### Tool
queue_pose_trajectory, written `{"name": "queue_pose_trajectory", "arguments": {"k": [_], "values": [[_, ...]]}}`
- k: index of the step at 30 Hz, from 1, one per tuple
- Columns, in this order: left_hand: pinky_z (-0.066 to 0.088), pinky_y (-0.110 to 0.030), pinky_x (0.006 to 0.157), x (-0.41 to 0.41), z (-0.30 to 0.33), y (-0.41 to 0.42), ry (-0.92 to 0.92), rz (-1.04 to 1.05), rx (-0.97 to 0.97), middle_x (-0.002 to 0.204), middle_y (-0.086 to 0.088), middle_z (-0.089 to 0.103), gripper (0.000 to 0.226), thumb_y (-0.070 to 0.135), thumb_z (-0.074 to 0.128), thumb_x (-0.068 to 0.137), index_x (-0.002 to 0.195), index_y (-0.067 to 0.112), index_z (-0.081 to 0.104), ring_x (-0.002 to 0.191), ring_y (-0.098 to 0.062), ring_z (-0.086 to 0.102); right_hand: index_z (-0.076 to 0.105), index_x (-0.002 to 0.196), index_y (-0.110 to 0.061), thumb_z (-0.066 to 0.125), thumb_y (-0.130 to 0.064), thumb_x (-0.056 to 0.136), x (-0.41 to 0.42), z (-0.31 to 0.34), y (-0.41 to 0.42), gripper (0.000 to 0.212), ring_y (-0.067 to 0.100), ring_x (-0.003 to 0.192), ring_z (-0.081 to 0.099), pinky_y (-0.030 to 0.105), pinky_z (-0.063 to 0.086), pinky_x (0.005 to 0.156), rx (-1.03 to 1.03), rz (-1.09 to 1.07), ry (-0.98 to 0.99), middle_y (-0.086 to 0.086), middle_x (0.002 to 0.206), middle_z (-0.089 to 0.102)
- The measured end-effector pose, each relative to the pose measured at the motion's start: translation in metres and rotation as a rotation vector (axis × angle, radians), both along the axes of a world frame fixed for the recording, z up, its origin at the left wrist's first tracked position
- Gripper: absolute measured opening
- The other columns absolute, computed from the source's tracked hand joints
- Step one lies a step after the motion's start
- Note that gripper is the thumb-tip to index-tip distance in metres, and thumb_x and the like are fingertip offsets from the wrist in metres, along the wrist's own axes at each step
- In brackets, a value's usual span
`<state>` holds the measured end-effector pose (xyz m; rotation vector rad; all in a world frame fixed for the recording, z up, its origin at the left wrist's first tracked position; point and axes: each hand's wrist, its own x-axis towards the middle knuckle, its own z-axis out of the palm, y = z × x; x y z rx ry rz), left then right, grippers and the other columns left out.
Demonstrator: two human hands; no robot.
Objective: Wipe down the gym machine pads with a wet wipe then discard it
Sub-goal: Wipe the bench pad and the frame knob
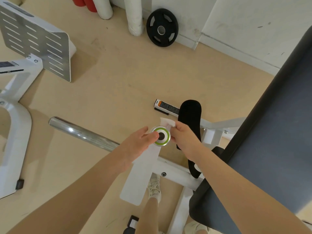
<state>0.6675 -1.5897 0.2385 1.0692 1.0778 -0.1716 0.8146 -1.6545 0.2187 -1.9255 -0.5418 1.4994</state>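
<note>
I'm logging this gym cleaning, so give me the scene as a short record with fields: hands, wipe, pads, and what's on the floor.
left hand: open, fingertips at the green-ringed knob
right hand: pinching the white wet wipe
wipe position: above the knob, beside the small black pad
large pad: dark grey pad at right, untouched now
floor: black weight plate leaning on the wall
other: chrome bar, perforated footplate

Bare floor (pixel 118 78) lies open ahead; chrome bar (pixel 81 132) crosses left; dark pad (pixel 278 132) walls the right.
</note>
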Motion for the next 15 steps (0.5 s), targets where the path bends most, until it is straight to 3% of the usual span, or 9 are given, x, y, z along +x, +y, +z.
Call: {"name": "queue_pose_trajectory", "arguments": {"k": [3, 5, 8, 12, 15], "values": [[0.032, -0.031, 0.104, 0.000, -0.001, 0.001, 0.021, 0.034, 0.035, 0.122, 0.018, 0.052, 0.127, 0.070, 0.053, 0.037, 0.147, 0.019, 0.017, 0.122, -0.013, 0.043, 0.059, 0.109, -0.018, 0.039, -0.005, 0.098, 0.005, 0.018, 0.000, 0.027, 0.013, 0.100, 0.063, 0.023, 0.050, 0.091, 0.093, 0.068, 0.123, 0.000, 0.103, 0.067], [0.031, -0.029, 0.099, 0.002, 0.001, 0.001, 0.020, 0.040, 0.084, 0.139, 0.005, 0.043, 0.129, 0.070, 0.052, 0.034, 0.147, 0.020, 0.013, 0.125, -0.012, 0.040, 0.062, 0.103, -0.021, 0.040, -0.003, 0.096, 0.020, 0.035, 0.001, 0.029, 0.009, 0.096, 0.065, 0.021, 0.051, 0.088, 0.187, 0.093, 0.240, -0.006, 0.096, 0.071], [0.030, -0.036, 0.109, 0.002, 0.000, 0.000, 0.018, 0.089, 0.141, 0.150, 0.002, 0.029, 0.129, 0.069, 0.053, 0.033, 0.147, 0.022, 0.014, 0.134, -0.010, 0.032, 0.063, 0.099, -0.018, 0.037, -0.007, 0.097, 0.033, 0.052, 0.024, 0.029, 0.015, 0.097, 0.066, 0.025, 0.051, 0.090, 0.243, 0.183, 0.327, -0.003, 0.093, 0.073], [0.030, -0.032, 0.108, -0.003, -0.001, -0.005, -0.080, 0.191, 0.228, 0.145, 0.007, 0.031, 0.128, 0.072, 0.062, 0.036, 0.145, 0.023, 0.019, 0.133, -0.008, 0.031, 0.061, 0.099, -0.016, 0.040, -0.007, 0.097, 0.020, 0.041, 0.062, 0.023, 0.008, 0.089, 0.065, 0.022, 0.050, 0.088, 0.056, 0.427, 0.154, -0.006, 0.090, 0.070], [0.030, -0.028, 0.107, -0.016, -0.003, -0.003, -0.108, 0.310, 0.224, 0.137, 0.009, 0.034, 0.114, 0.067, 0.057, 0.044, 0.144, 0.022, 0.023, 0.127, -0.004, 0.033, 0.057, 0.081, -0.024, 0.040, -0.008, 0.097, 0.003, 0.034, 0.072, 0.028, -0.012, 0.052, 0.056, 0.009, 0.041, 0.061, -0.168, 0.769, 0.044, -0.022, 0.054, 0.063]]}}
